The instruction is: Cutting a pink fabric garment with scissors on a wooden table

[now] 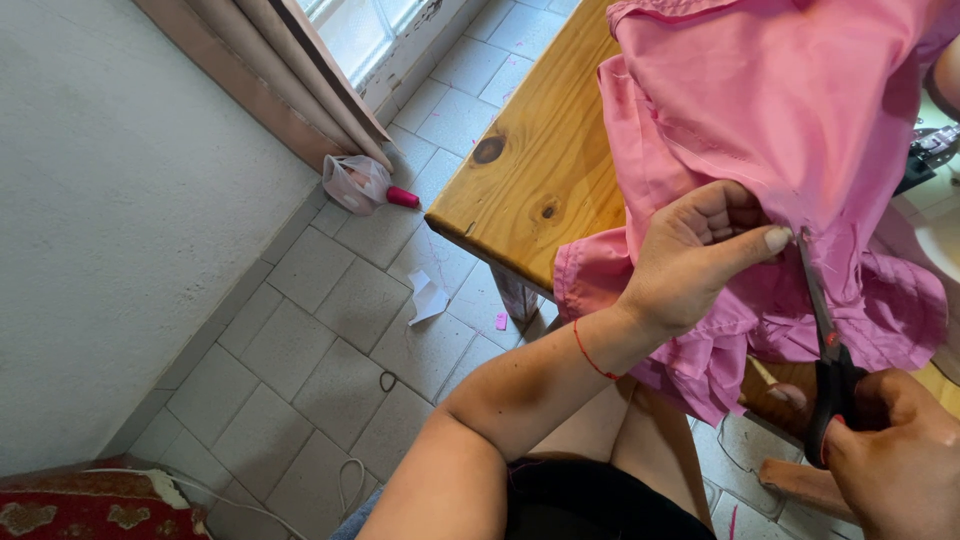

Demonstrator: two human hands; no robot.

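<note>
1. Head view, nearest: right hand (895, 450) at the lower right, fingers curled through the black handles of the scissors (822, 330), clamped on them.
2. Scissors' long axis runs near vertical, handles low, tips up; the blades look nearly closed, tips meeting the pink garment (760, 110) at a seam fold, right beside the left thumb.
3. Left hand (690, 265) sits just above and left of the scissor tips, fingers pinched shut on a fold of the pink fabric, thumb stretched out toward the blades. A red thread bracelet (592, 355) is on that wrist.
4. So the cutting spot lies straight up from the right hand's grip, along the blade line; the left hand is the nearer one to it, touching the cloth there.
5. Garment is draped over the near edge of the wooden table (520, 170), its ruffled hem hanging down past the edge toward the person's lap.
6. Table's left corner is bare pine with dark knots.
7. Farther: pale tiled floor (330, 300) with a paper scrap (427, 296) and small pink bits.
8. Farthest: a tied plastic bag (356, 183) by the curtain (290, 85) under the window, a grey wall on the left, and a red rug at the lower left corner.
</note>
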